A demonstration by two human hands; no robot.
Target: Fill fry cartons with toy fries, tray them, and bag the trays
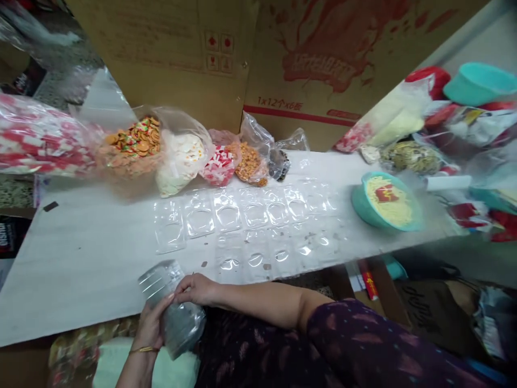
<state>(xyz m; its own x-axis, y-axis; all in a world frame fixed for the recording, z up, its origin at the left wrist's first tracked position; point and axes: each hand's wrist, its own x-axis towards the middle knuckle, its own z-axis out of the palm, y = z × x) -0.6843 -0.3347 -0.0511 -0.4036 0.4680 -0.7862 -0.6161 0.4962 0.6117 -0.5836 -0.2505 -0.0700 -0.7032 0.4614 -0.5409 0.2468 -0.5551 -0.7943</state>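
Observation:
My left hand, with a gold bangle at the wrist, is wrapped round a stack of clear plastic packs near the table's front edge. At the stack's right side my right hand is closed in a pinch on its edge. Whether a single pack lies between those fingertips is too fine to make out. Beyond my hands, similar clear plastic packs lie flat in two rows on the white tabletop. Each seems to have a rounded molded shape.
Along the back sit open bags of orange discs, white pieces, red-and-white pieces and orange-brown bits. Behind them stands a cardboard box. A turquoise bowl of pale yellow strips stands at the right.

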